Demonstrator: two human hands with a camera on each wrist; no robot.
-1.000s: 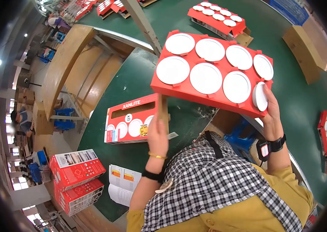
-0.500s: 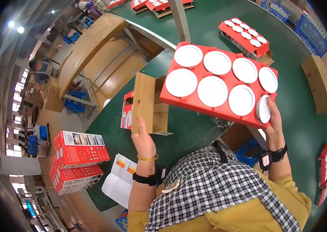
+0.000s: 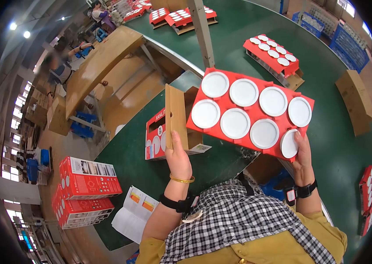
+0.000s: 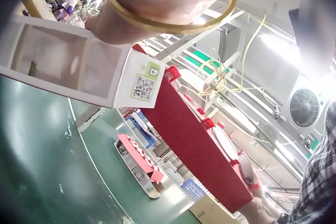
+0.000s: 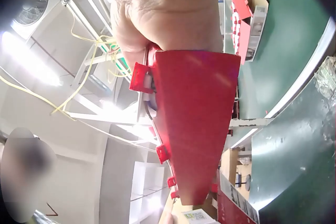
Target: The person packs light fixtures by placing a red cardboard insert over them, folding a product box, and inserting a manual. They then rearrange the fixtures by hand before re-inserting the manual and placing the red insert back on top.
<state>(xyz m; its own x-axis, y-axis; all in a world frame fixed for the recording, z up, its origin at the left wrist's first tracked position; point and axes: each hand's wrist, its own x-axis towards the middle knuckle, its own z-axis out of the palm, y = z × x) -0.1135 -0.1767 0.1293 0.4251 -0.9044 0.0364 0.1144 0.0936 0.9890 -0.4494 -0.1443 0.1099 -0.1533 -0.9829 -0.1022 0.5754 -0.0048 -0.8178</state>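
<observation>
My right hand (image 3: 303, 152) grips the near right corner of a red cardboard tray (image 3: 256, 112), its thumb against a tilted round white downlight (image 3: 289, 143). Several more such downlights sit in the tray's holes. My left hand (image 3: 178, 160) holds a red XANLITE carton (image 3: 161, 115) by its raised brown flap (image 3: 173, 110), thumb up along the flap, other fingers hidden. The carton's open end faces the tray's left end, which overlaps it in the head view. A white flap with a QR code (image 4: 143, 87) hangs by the tray's red side (image 4: 194, 140) in the left wrist view.
Two red cartons (image 3: 91, 176) are stacked at the left, beside an open leaflet (image 3: 135, 209) on the green table (image 3: 120, 152). Another filled red tray (image 3: 274, 52) lies at the back right. A metal post (image 3: 201, 35) rises behind the tray. A brown box (image 3: 356, 103) stands far right.
My left hand has shifted onto the flap and the carton has turned, its open end now toward the tray. The tray has lowered slightly in my right hand. The head view has swung.
</observation>
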